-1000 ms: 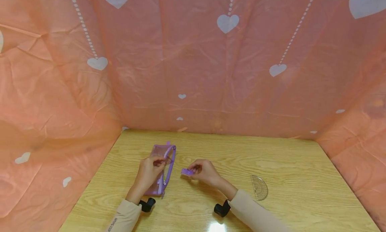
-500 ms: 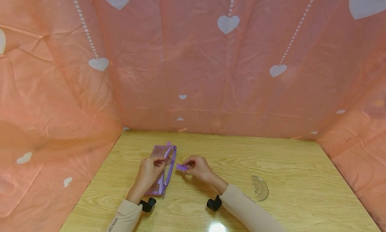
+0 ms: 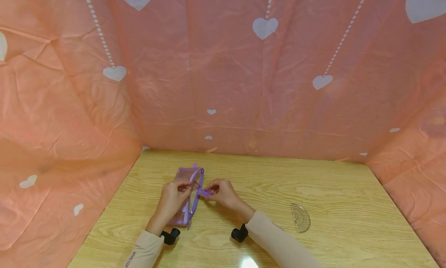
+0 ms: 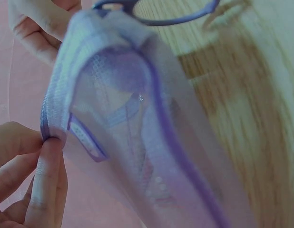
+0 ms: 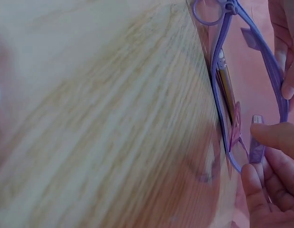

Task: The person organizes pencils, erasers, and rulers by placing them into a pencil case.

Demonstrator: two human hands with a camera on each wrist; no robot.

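Observation:
A purple see-through mesh pencil case [image 3: 177, 220] lies on the table with its zipper undone, mouth gaping to the right. My left hand [image 3: 175, 196] pinches one edge of that mouth between thumb and fingers. In my right hand [image 3: 223, 192] a small purple block-shaped item [image 5: 256, 140] is pinched between thumb and fingertips; its exact kind I cannot tell. Its front end overlaps the case's zipper edge in the head view. Through the mouth, the right wrist view shows a yellowish pencil-like stick [image 5: 226, 83] and a pink looped piece [image 5: 236, 126] inside.
A clear protractor [image 3: 301, 218] lies flat on the wood-grain table [image 3: 341, 198] to the right, beyond the right forearm. A pink cloth with white hearts [image 3: 244, 86] hangs behind and along both sides. A ring-shaped zipper pull [image 5: 206, 12] sits at one end of the case.
My right hand has moved left with the purple item, from over the table to the edge of the case's mouth. The left hand and case have stayed in place.

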